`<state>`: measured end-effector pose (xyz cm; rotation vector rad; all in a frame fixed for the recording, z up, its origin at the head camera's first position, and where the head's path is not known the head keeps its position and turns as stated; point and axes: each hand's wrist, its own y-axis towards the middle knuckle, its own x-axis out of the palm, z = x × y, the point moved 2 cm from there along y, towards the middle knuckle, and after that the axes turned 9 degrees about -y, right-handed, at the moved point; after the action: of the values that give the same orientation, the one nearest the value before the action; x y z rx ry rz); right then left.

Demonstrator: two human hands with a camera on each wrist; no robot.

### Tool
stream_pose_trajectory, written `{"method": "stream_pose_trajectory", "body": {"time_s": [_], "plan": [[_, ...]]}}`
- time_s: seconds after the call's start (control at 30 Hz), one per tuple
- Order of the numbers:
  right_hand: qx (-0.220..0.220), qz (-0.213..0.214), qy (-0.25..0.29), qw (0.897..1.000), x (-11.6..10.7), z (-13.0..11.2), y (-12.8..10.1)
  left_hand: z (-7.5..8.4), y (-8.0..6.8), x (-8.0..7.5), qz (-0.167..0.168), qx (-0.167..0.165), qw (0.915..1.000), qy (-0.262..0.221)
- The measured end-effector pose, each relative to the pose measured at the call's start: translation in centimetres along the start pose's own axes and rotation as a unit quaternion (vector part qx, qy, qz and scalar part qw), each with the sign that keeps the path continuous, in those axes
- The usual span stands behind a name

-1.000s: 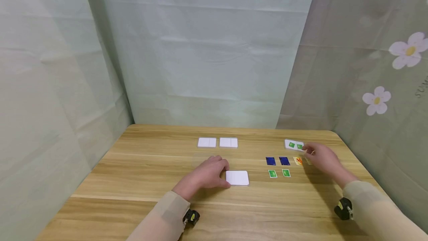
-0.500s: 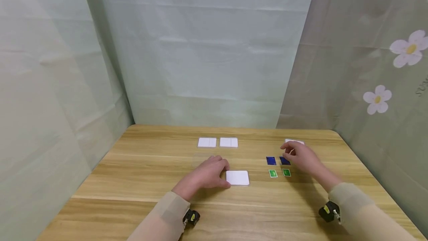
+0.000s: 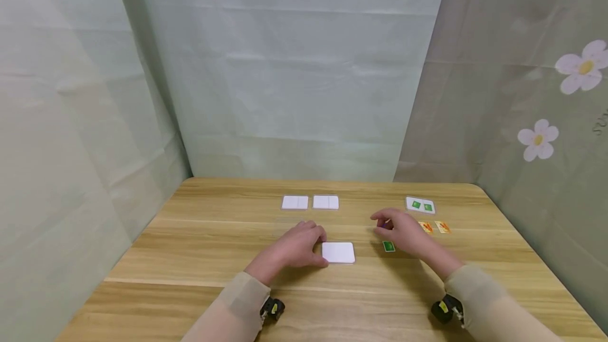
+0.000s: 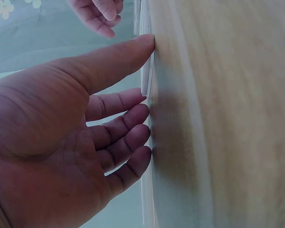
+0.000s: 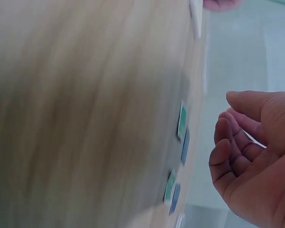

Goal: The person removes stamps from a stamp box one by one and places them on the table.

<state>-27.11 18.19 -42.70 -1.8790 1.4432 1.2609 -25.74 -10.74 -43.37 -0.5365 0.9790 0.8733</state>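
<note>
In the head view my left hand point(image 3: 296, 247) rests on the table at the left end of a blank white card point(image 3: 338, 253), thumb at its near corner and index finger at its far corner. The left wrist view shows the thumb point(image 4: 118, 59) against the card's edge and the other fingertips on the tabletop. My right hand point(image 3: 401, 231) hovers, fingers loosely curled and holding nothing, above small square pieces. It hides most of the blue ones; one green square point(image 3: 388, 246) shows beside it. In the right wrist view, green point(image 5: 182, 121) and blue squares point(image 5: 185, 146) lie below the hand.
Two white cards point(image 3: 295, 202) lie at the back middle of the wooden table point(image 3: 190, 257). At back right is a white card point(image 3: 420, 205) bearing two green squares. Two orange-patterned squares point(image 3: 443, 227) lie just in front of it. Fabric walls point(image 3: 294, 94) enclose the table's back and sides.
My right hand has moved left from beside the back-right card, over the orange squares, to above the blue squares. The orange squares and the back-right card are uncovered again. My left hand stays put.
</note>
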Motion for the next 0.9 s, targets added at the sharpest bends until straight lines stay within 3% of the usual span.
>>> {"method": "stream_pose_trajectory", "body": {"time_s": [0.57,0.9], "plan": [[-0.051,-0.078,0.062,0.994,2.9,-3.7,-0.1,-0.2,-0.1,-0.1,-0.002,0.000,1.0000,0.001],[-0.012,-0.094,0.045,0.994,3.7,-4.2,-0.4,-0.1,-0.2,-0.2,-0.003,-0.001,1.0000,-0.005]]}}
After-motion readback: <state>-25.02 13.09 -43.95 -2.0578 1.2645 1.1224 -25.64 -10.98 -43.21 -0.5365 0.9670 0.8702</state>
